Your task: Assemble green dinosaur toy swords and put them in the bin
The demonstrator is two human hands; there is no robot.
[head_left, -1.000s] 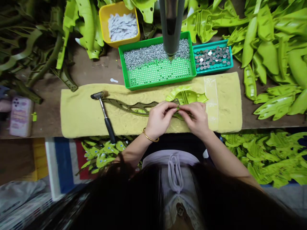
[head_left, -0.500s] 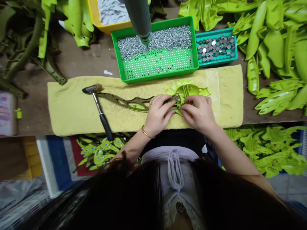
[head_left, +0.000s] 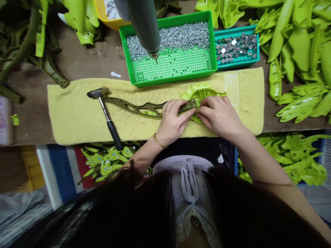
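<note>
On the yellow towel (head_left: 72, 117) lies a long olive-green plastic part (head_left: 129, 106) with cut-out openings. Its right end rests over a bright green plastic shell (head_left: 192, 92). My left hand (head_left: 174, 119) is closed around the olive part near that end. Just right of it, the fingertips of my right hand (head_left: 218, 113) are pinched together at the joint of the two parts; whatever they hold is hidden. A hammer (head_left: 104, 112) with a black handle lies to the left, its head by the olive part's far end.
A power screwdriver (head_left: 147, 31) hangs over a green basket of screws (head_left: 168, 81). Beside it stands a teal tray of small metal discs (head_left: 240, 64). Bright green shells (head_left: 297, 51) are heaped at right, olive parts (head_left: 51, 70) at left. Below the table edge are more green parts (head_left: 292, 158).
The whole view has shifted slightly, and the screwdriver hangs lower in it. My hands stay at the same joint; my right forearm has swung a little outward.
</note>
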